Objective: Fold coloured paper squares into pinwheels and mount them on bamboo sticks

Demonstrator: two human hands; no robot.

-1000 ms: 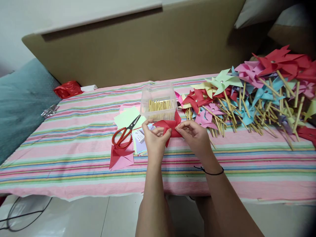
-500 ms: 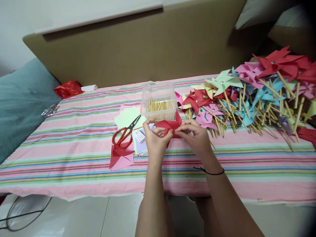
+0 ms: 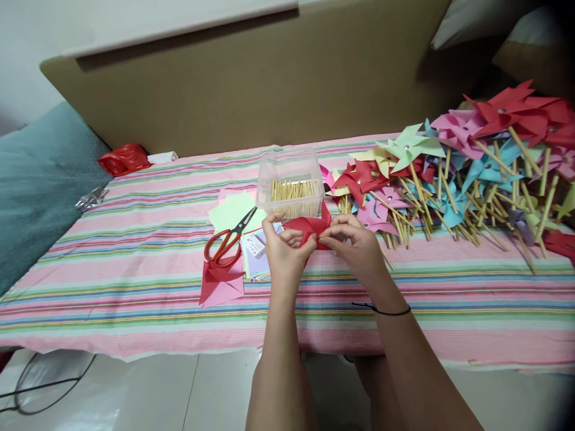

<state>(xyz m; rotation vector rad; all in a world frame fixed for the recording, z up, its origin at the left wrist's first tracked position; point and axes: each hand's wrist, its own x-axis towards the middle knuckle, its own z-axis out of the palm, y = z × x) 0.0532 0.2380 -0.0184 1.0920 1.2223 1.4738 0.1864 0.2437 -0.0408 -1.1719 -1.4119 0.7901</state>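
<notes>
Between both hands is a red paper pinwheel (image 3: 309, 225), held above the striped cloth just in front of a clear plastic box (image 3: 290, 167). My left hand (image 3: 287, 248) is closed on its left side, thumb near the middle. The fingertips of my right hand (image 3: 353, 242) pinch the pinwheel close to its centre; whatever small part may lie under them is hidden. To the left, scissors with red handles (image 3: 229, 239) lie partly over cut red and pink paper (image 3: 222, 287). A small white box (image 3: 254, 246) rests on a stack of coloured paper.
Short wooden sticks (image 3: 294, 190) fill part of the clear box. Many finished pinwheels on sticks (image 3: 408, 146) are heaped at the right. Pale green sheets (image 3: 231, 211) lie behind the scissors. A red plastic bag (image 3: 124, 159) sits at the far left, by a teal cushion (image 3: 45, 173).
Both hands stay on the red pinwheel, with only slight finger movement at its centre. The whole view has shifted a little; nothing on the cloth has moved.
</notes>
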